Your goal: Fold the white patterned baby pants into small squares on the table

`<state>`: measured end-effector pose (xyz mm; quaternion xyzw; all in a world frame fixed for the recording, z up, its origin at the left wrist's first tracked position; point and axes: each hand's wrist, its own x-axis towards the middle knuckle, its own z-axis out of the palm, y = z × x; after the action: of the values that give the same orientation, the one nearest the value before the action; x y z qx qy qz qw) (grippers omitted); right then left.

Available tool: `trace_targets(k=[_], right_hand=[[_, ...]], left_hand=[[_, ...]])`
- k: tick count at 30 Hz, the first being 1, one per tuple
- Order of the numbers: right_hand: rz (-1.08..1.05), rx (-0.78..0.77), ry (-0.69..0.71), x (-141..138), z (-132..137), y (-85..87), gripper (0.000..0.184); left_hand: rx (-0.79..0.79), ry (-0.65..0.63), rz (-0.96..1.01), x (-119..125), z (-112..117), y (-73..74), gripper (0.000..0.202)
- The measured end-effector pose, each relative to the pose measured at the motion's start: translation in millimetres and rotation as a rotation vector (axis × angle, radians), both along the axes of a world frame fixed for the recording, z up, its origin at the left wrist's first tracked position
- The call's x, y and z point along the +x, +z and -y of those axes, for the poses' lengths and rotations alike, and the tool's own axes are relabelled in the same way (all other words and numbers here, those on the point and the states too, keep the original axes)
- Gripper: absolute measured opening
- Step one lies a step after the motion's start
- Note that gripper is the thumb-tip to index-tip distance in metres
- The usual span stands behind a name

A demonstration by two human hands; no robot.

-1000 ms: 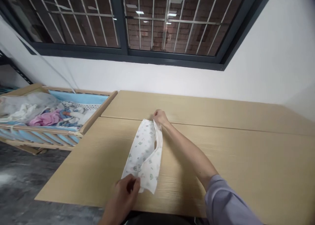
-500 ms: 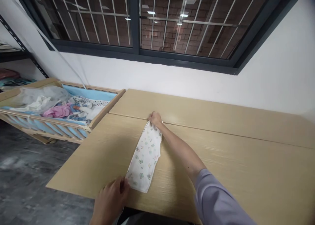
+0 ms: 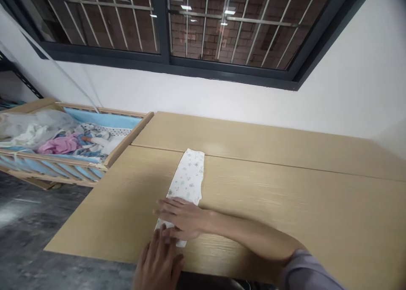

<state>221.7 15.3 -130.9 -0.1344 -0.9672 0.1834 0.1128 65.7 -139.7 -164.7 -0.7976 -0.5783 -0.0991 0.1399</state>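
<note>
A white cloth with a small printed pattern (image 3: 189, 176), looking like a folded baby garment, lies lengthwise on the wooden table (image 3: 269, 209). Across its near half rests my right hand (image 3: 182, 217), palm down with the fingers stretched out to the left. My left hand (image 3: 158, 256) lies at the near left end of the cloth, fingers extended forward and touching or almost touching my right fingers. Both hands cover part of the garment's lower end.
To the left stands a wooden crib (image 3: 127, 142) with blue lining, holding a pink cloth (image 3: 60, 144) and other heaped fabrics. Behind the table are a white wall (image 3: 237, 102) and a dark-framed window (image 3: 165, 28) with bars. Grey floor (image 3: 25, 231) shows at lower left.
My right hand has let go of the cloth's far end and come back to its near half, now flat. My left hand has opened from its pinch at the near corner. The view has shifted slightly.
</note>
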Motion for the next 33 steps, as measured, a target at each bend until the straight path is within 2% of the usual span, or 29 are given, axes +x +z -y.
trace_targets(k=[3, 7, 10, 12, 14, 16, 19, 22, 23, 25, 27, 31, 33], right_hand=[[0.034, 0.024, -0.032, 5, -13, -14.9, 0.069], [0.1, 0.002, -0.187, 12, -82, -22.9, 0.077], [0.16, -0.012, -0.378, 22, -145, -22.6, 0.071], [0.188, -0.015, -0.449, 31, -179, -20.6, 0.066], [0.2, -0.003, -0.454, 37, -199, -17.4, 0.062], [0.184, 0.028, -0.44, 39, -202, -12.4, 0.06], [0.074, 0.101, -0.426, 37, -171, -1.4, 0.059], [-0.01, 0.143, -0.347, 36, -105, 9.4, 0.05], [-0.009, 0.135, -0.279, 38, -79, 11.9, 0.045], [0.019, 0.063, -0.037, 46, -29, 14.7, 0.04], [0.029, 0.045, 0.044, 59, 15, 14.4, 0.038], [-0.039, 0.105, -0.083, 85, 77, 0.0, 0.057], [-0.098, 0.191, -0.14, 91, 99, -16.2, 0.048]], left_hand=[[0.01, -0.028, -0.087, -1, 0, -3.2, 0.046], [0.026, -0.054, -0.121, -4, -1, 0.0, 0.046], [-0.014, -0.038, -0.113, -5, -1, 0.8, 0.046], [-0.023, -0.029, -0.107, -3, -1, 1.1, 0.046], [-0.005, -0.027, -0.111, -2, 0, 2.0, 0.045], [0.023, -0.024, -0.1, -1, 0, 3.8, 0.044], [0.056, 0.004, -0.013, -3, -3, 9.3, 0.039], [0.076, 0.02, 0.114, -12, -11, 18.3, 0.031], [0.075, 0.005, 0.15, -16, -15, 21.5, 0.027], [0.055, -0.081, 0.211, -24, -21, 26.6, 0.023], [0.015, -0.199, 0.248, -31, -23, 28.7, 0.023], [-0.052, -0.389, 0.272, -35, -14, 24.3, 0.032], [-0.107, -0.457, 0.287, -31, -7, 22.3, 0.035]])
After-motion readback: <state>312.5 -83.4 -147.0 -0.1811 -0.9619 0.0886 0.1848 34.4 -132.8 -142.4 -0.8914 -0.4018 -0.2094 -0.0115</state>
